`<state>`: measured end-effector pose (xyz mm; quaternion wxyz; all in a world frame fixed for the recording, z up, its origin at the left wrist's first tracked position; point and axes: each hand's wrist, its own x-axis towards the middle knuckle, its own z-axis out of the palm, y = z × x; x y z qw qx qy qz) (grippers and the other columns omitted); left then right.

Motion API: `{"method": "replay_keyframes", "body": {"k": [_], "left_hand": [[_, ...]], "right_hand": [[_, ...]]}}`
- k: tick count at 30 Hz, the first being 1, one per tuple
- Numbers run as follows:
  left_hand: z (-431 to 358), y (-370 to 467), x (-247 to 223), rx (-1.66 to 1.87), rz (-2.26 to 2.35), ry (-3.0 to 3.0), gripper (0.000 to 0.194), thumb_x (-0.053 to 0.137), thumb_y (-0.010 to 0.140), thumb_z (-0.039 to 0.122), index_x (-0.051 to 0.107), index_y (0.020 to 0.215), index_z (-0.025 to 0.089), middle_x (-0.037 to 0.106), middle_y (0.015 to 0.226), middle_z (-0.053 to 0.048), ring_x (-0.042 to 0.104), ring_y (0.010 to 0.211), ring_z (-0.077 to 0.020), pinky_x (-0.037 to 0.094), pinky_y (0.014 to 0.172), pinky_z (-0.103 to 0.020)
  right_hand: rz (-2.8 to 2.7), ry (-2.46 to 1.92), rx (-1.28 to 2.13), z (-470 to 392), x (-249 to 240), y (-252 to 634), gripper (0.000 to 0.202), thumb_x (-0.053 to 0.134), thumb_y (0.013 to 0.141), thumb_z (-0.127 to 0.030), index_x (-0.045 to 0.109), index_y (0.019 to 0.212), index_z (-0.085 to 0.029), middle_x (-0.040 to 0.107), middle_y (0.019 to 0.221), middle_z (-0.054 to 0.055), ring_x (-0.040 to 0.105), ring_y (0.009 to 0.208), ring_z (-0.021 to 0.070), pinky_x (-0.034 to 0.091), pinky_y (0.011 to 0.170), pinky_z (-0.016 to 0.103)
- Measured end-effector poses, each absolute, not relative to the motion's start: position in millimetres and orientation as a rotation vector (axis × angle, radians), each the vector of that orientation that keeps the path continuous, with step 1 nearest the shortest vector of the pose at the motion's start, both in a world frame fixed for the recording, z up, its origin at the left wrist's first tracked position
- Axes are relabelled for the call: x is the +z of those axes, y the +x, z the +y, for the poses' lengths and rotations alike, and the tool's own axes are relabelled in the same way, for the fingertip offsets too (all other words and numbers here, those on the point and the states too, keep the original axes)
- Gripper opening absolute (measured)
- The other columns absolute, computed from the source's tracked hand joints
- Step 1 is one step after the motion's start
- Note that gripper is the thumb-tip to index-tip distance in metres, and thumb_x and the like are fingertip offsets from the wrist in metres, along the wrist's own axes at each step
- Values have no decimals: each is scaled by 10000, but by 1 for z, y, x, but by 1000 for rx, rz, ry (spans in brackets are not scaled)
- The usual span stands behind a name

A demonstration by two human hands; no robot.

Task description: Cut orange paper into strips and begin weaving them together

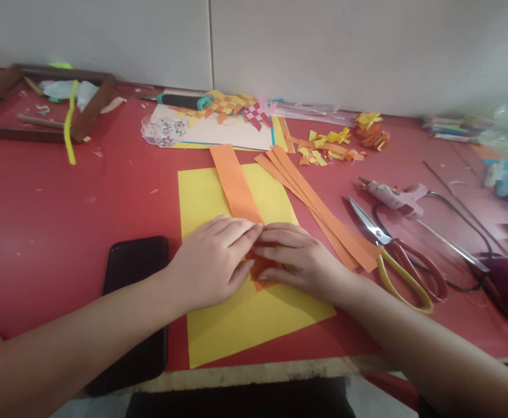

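An orange paper strip lies slanting across a yellow sheet on the red table. My left hand and my right hand meet over the lower part of the strip, fingertips close together. Both hands have their fingers on the strip; its near end shows between them. The fingers of my left hand are pressed together, with the thumb at the strip's left side. My right hand's fingers rest on its right side. Several loose orange strips lie fanned out to the right of the sheet.
Scissors and a pink glue gun with a cable lie to the right. A black phone is at the left, partly under my forearm. Behind are a wooden frame, a cutter, white paper and paper scraps.
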<state>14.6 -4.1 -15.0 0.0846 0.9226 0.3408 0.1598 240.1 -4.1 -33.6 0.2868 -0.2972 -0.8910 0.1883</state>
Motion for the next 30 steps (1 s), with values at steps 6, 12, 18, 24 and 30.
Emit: {"method": "replay_keyframes", "body": {"k": [6,12,18,24,30], "left_hand": [[-4,16,-16,417,1053,2726,439,483,938,270,604,1296,46,606,1349,-193,585,1199,-327,452,1070,-518],[-4,17,-16,402,1042,2775,464,482,943,297,610,1305,38,551,1439,-185,476,1363,-340,398,1130,-516],[-4,17,-16,361,1073,2773,487,454,954,319,590,1336,49,512,1462,-178,497,1356,-337,386,1122,-556],[-4,16,-15,360,1065,2779,479,444,960,315,595,1331,51,504,1466,-179,501,1353,-337,382,1119,-556],[-4,15,-16,375,1054,2773,473,455,953,316,604,1314,49,523,1449,-191,490,1362,-335,374,1123,-563]], "right_hand": [[-2336,-749,512,-6,-29,242,148,685,896,-280,747,997,-193,725,1093,106,676,1066,237,572,940,435],[-2268,-1034,387,1,-19,252,215,589,927,-187,742,1078,-181,717,1059,113,680,1011,220,574,888,380],[-2383,-1070,396,8,-21,254,274,527,942,-220,759,1088,-233,648,1195,122,611,1115,268,523,944,484],[-2468,-1062,423,3,-9,260,252,565,892,-180,799,944,-256,634,1062,101,549,1042,267,499,902,472],[-2605,-964,678,-2,8,271,267,540,893,-187,798,927,-249,596,889,64,541,838,189,475,761,357]]}}
